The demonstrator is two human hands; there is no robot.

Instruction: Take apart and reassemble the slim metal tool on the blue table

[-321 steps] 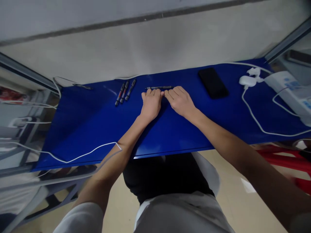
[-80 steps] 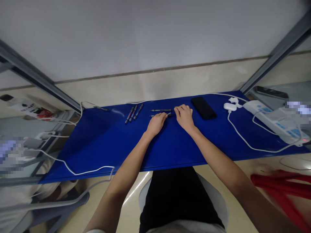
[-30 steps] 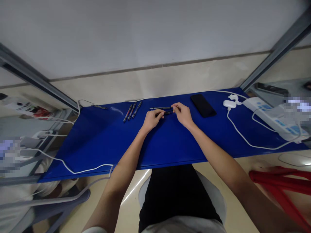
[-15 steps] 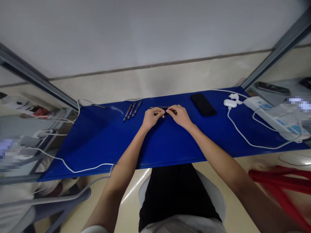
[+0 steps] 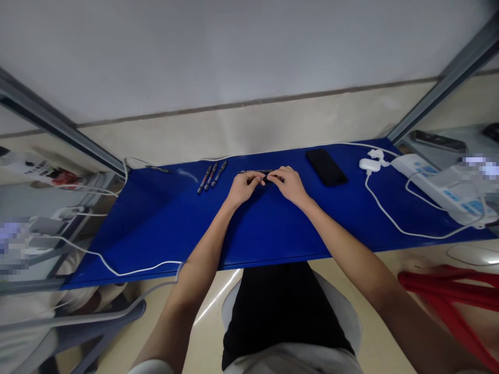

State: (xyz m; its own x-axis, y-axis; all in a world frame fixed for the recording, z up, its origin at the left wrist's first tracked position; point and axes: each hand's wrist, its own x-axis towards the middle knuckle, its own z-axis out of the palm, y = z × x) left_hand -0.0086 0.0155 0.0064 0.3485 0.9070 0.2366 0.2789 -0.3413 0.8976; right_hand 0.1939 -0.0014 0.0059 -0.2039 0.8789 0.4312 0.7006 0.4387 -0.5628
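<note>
Both hands meet near the far middle of the blue table [image 5: 273, 228]. My left hand [image 5: 241, 187] and my right hand [image 5: 289, 184] each pinch one end of a thin dark pen [image 5: 265, 178], held just above the tabletop between them. A second dark pen [image 5: 253, 171] lies on the table right behind my fingers. Three more pens [image 5: 211, 176] lie side by side to the left of my left hand.
A black phone [image 5: 326, 167] lies flat to the right of my hands. Further right sit a white charger [image 5: 369, 164] with its cable [image 5: 393, 223] and a white power strip [image 5: 440, 189]. Another white cable [image 5: 128, 270] loops over the front left edge. A red stool [image 5: 448, 296] stands at the lower right.
Both hands had rested flat by the pens; they lifted one pen and closed in on it from both ends. Over the last half second they have barely moved.
</note>
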